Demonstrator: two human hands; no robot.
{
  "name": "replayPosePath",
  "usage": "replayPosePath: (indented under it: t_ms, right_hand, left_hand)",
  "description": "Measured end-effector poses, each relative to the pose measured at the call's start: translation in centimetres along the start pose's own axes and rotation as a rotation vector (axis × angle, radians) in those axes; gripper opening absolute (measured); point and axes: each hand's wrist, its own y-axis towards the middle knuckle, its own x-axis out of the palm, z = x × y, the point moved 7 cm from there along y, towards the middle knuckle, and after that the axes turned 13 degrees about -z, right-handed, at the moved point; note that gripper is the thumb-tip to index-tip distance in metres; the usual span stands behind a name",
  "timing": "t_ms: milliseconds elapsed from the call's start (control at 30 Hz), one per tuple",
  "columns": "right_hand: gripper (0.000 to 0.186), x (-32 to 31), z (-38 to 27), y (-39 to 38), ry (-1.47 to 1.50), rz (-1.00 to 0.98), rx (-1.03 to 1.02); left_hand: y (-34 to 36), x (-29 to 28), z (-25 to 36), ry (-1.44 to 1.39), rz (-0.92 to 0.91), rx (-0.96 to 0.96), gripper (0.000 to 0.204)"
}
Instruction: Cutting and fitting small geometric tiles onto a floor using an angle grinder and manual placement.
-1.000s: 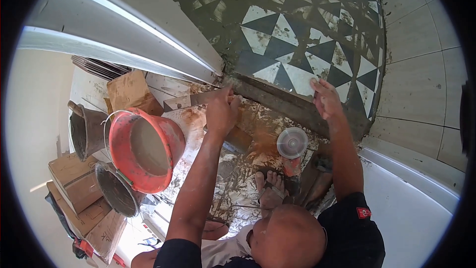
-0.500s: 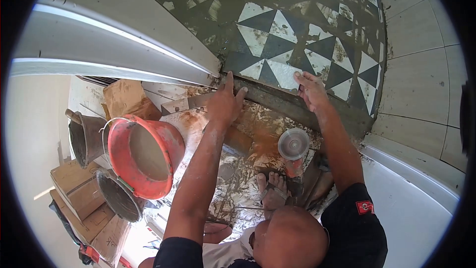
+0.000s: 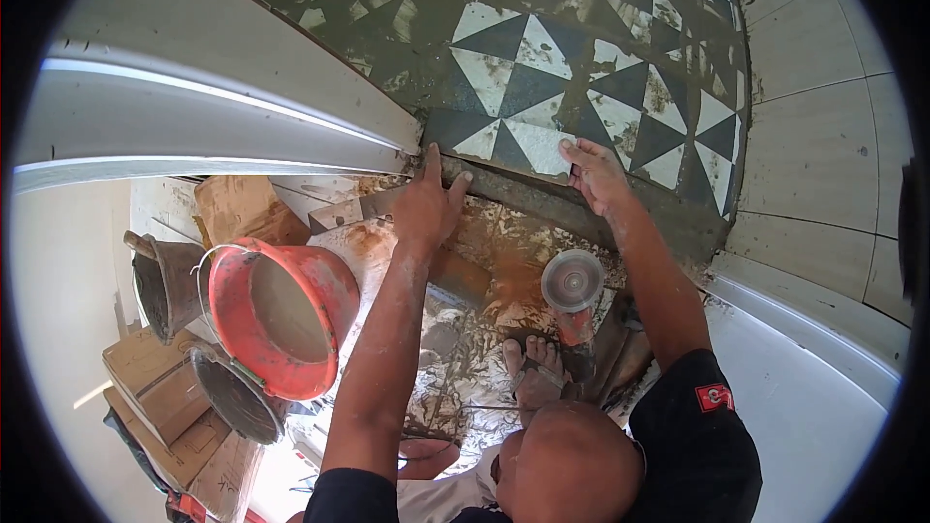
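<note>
A cut strip of black-and-white patterned floor tile (image 3: 531, 144) lies at the near edge of the tiled floor, beside the white door frame. My right hand (image 3: 596, 177) pinches its right end between thumb and fingers. At the strip's left corner, the stretched index finger of my left hand (image 3: 429, 201) touches the near edge; its thumb is spread apart and the hand holds nothing. Just below the strip runs a grey mortar-covered ledge (image 3: 542, 196). The undersides of both hands are hidden.
An angle grinder (image 3: 573, 281) with a round disc rests near my foot. At left stand a red bucket (image 3: 334, 281) of murky water, two dark buckets (image 3: 174, 276) and cardboard boxes (image 3: 155, 378). A notched metal trowel (image 3: 339, 215) lies by the door frame (image 3: 291, 87).
The whole view has shifted slightly, so the scene sits a little further left. Both hands keep about the same places on the tile strip.
</note>
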Motion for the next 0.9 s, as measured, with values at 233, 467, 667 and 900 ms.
replayPosePath:
  t_ms: [233,467,667,900]
  right_hand:
    - [0.018,-1.5,1.4,0.6,-0.022,0.029,0.035]
    - [0.016,-0.8,1.0,-0.1,-0.032,0.022,0.059]
    - [0.025,-1.0,0.5,0.1,-0.114,0.051,0.064]
    - [0.031,-1.0,-0.3,0.4,-0.218,0.051,0.059]
  left_hand:
    - [0.1,-0.7,0.6,0.091,0.013,-0.016,0.078]
    - [-0.2,-1.5,0.7,0.118,0.034,-0.005,0.076]
    - [0.0,-1.6,1.3,0.201,0.100,0.012,0.074]
    - [0.6,-1.9,1.2,0.197,0.146,0.010,0.070]
